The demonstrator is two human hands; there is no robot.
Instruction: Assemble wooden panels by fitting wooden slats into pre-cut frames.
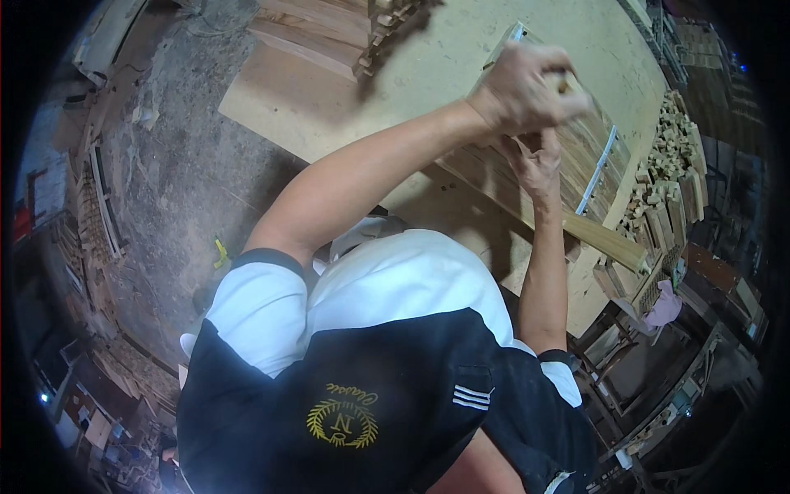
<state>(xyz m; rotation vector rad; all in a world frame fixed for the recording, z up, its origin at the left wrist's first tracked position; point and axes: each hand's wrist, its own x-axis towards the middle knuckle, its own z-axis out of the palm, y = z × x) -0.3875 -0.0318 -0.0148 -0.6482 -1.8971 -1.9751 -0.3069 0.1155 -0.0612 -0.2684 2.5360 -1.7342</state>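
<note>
My left hand [531, 89] is closed and blurred by motion. It grips something yellowish [564, 85] that shows only as a small end between the fingers. Just below it, my right hand [536, 162] has its fingers curled together; whatever they pinch is hidden. Both hands are over a brown wooden panel [568, 152] lying on a pale board. A long whitish metal strip [597, 169] runs across the panel to the right of my hands. Along its near side, a wooden bar [607, 240] passes by my right forearm and sticks out to the right.
Stacked wooden parts [317, 37] sit at the upper left of the pale board [280, 111]. Many small wood offcuts [675, 156] are piled along the right side, near a pink cloth [663, 306]. Grey concrete floor [193, 156] lies to the left, with a small yellow object [220, 253].
</note>
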